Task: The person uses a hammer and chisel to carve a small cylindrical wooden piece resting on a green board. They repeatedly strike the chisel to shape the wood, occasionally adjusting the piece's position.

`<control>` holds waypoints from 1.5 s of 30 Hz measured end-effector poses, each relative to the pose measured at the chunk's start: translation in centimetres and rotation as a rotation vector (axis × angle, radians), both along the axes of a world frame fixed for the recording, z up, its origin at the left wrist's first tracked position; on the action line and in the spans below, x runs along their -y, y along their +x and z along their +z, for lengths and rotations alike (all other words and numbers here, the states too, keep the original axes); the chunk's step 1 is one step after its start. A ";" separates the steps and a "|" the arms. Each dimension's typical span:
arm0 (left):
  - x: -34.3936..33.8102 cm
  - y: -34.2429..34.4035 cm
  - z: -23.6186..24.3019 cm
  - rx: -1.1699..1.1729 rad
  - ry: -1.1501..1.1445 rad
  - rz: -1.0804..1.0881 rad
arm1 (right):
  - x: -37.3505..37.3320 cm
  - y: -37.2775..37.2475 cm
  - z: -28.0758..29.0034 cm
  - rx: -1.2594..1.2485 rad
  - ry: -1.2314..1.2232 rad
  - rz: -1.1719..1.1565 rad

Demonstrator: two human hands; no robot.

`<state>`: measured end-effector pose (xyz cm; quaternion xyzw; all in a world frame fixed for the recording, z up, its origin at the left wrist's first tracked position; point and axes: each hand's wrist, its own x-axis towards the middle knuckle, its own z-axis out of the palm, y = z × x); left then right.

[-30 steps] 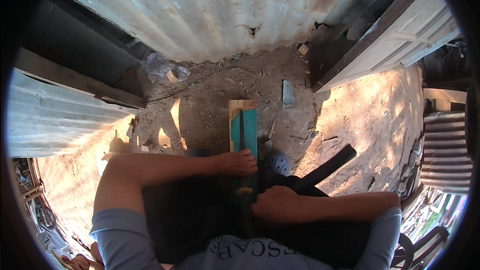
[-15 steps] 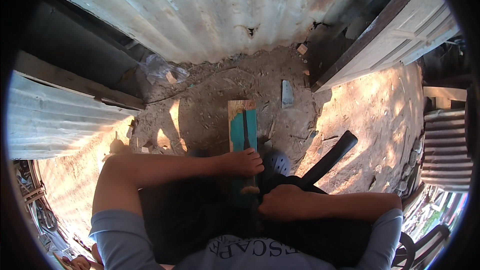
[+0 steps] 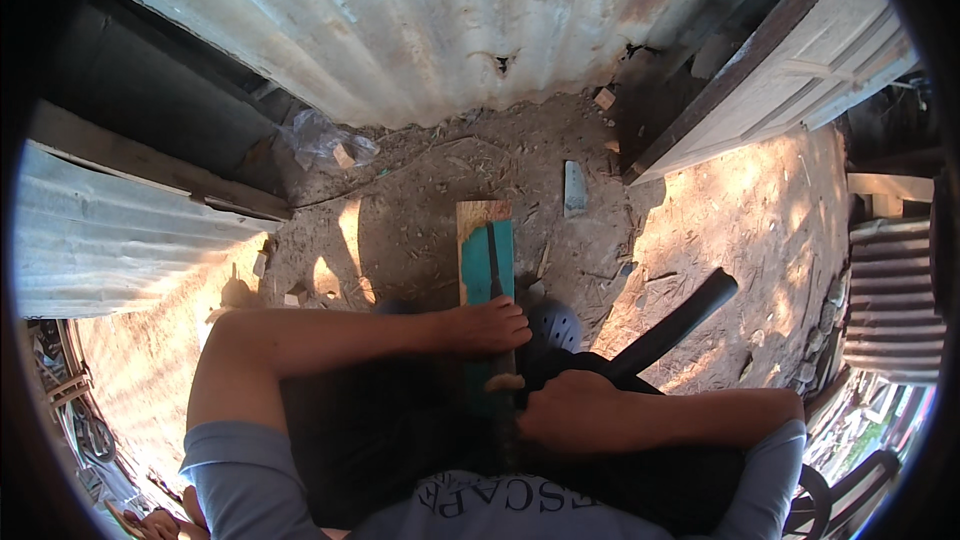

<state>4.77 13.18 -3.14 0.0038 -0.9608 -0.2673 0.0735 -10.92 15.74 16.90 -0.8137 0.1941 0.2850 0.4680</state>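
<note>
A turquoise-painted board (image 3: 477, 270) with bare wood at its far end and left side points away from me, between my feet. My left hand (image 3: 492, 326) is closed around a long, narrow, dark chisel (image 3: 493, 258), whose metal shaft lies along the board toward its far end. The chisel's pale tan butt (image 3: 504, 382) shows nearer my body. Beside that butt, on its right, my right hand (image 3: 568, 410) is a closed fist around a thick dark bar (image 3: 675, 325), which slants up to the right. Its near end is hidden by the fist and the dark clothing.
Corrugated metal sheeting (image 3: 420, 30) stands ahead, with another sheet (image 3: 120, 235) at left. A pale panelled door (image 3: 770, 70) leans in at right. On the dirt floor lie a flat grey-white piece (image 3: 574, 188), clear plastic (image 3: 322, 136) and small wood blocks (image 3: 295, 294).
The dark bar in my right hand has shifted slightly to the right, its far end a little lower. My left hand, the chisel and the board stay almost in place.
</note>
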 end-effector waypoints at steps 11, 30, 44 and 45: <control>1.5 0.0 -1.4 -0.019 -0.155 0.037 | -2.6 -1.2 -3.7 0.120 -0.115 -0.070; -0.5 -0.6 -1.1 -0.069 -0.063 -0.018 | -3.0 -0.5 -2.0 0.159 -0.027 0.006; -0.1 -0.2 -1.3 -0.060 -0.114 -0.015 | -2.4 -0.3 -1.7 0.037 -0.110 -0.023; 0.5 -0.2 -0.9 -0.062 -0.106 -0.013 | -2.7 -0.5 -2.0 0.021 -0.174 -0.034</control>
